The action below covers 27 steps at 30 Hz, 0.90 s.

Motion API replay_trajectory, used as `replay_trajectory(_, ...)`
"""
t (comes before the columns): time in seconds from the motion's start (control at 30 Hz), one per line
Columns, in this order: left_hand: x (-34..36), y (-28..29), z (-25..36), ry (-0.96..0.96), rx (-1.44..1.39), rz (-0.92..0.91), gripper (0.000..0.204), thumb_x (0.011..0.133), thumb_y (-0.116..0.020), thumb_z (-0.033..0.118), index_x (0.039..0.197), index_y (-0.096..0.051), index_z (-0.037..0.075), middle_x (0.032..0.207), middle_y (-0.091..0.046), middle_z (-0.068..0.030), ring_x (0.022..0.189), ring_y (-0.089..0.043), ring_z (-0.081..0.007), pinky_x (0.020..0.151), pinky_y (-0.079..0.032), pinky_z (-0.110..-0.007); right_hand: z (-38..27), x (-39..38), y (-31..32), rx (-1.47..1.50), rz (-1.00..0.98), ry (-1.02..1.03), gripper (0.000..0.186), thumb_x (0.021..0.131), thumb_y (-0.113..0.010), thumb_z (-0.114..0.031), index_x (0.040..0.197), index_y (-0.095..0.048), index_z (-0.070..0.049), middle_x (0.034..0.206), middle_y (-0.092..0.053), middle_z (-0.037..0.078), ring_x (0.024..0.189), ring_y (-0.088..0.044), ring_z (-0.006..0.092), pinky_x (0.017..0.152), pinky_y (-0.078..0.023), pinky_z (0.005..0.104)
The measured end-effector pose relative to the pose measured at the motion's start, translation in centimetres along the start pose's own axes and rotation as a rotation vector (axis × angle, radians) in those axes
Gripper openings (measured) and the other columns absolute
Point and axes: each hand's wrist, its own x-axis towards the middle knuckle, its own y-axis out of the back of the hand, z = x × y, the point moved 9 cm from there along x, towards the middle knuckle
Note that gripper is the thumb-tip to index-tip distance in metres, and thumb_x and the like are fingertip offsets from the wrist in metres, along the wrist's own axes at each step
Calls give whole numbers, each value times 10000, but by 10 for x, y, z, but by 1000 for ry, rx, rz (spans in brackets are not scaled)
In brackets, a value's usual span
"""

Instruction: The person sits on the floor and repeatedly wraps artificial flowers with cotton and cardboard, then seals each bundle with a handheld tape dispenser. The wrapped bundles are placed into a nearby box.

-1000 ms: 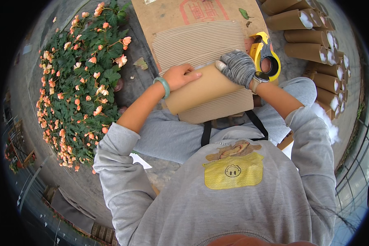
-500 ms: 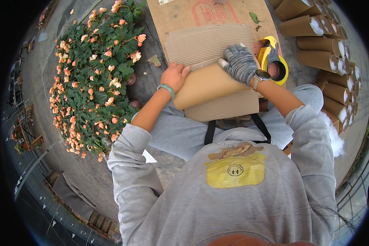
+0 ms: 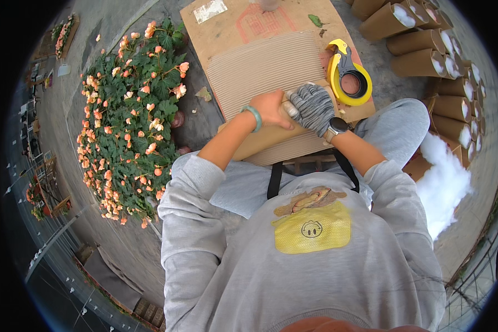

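A brown corrugated cardboard sheet point(image 3: 260, 66) lies ribbed side up, with its near part curled over into a smooth cardboard roll point(image 3: 253, 141). My bare left hand point(image 3: 271, 109), a green bangle on its wrist, grips the top of the roll near its middle. Right beside it, nearly touching, my right hand point(image 3: 311, 108) in a grey striped glove curls its fingers over the roll's right part. The fingertips are partly hidden. A yellow and black tape dispenser point(image 3: 366, 87) rests to the right of the gloved hand.
The work surface is a cardboard-topped stand point(image 3: 196, 27) with a leaf point(image 3: 315, 21) on it. Peach-flowered potted plants point(image 3: 133, 122) crowd the left. Several cardboard tubes stuffed with white filling point(image 3: 420, 63) are stacked at the right, near loose white fluff point(image 3: 441, 185).
My left hand has moved right from the roll's left end to its middle, close to my right hand. The right hand has shifted slightly nearer, its fingers more curled. The whole view has shifted somewhat.
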Motion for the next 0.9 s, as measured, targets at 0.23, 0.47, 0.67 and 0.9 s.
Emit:
replay_trajectory(0.23, -19, 32, 10, 60, 71, 71, 769, 508, -782, 490, 1061, -516, 27, 985, -623, -191, 913, -602, -355, 795, -469, -404, 91, -51, 72, 305, 509, -380, 281, 731, -602, -41, 1009, -563, -49, 927, -584, 148, 909, -573, 314, 841, -448, 389)
replay_trajectory(0.47, -26, 83, 10, 171, 283, 350, 729, 553, -772, 429, 1087, -478, 28, 976, -607, -172, 936, -587, -351, 781, -476, -427, 135, -56, 12, -111, -246, -593, 600, 667, -757, -325, 1117, -530, 1, 1062, -593, 221, 1026, -563, 368, 878, -446, 433)
replay_trajectory(0.67, -35, 54, 7, 145, 374, 509, 708, 593, -775, 361, 1130, -449, 34, 1037, -581, -161, 953, -580, -336, 781, -493, -424, 84, -15, 116, 1498, -61, -714, 432, 857, -629, -362, 1109, -564, -17, 881, -640, 61, 751, -630, 109, 642, -535, 244)
replay_trajectory(0.9, -33, 52, 9, 211, 363, 427, 743, 588, -777, 366, 1163, -442, 36, 1052, -587, -144, 959, -585, -319, 755, -505, -423, -3, -34, 97, 1207, -44, -677, 454, 827, -657, -348, 1114, -563, -10, 889, -615, 54, 751, -591, 103, 638, -483, 242)
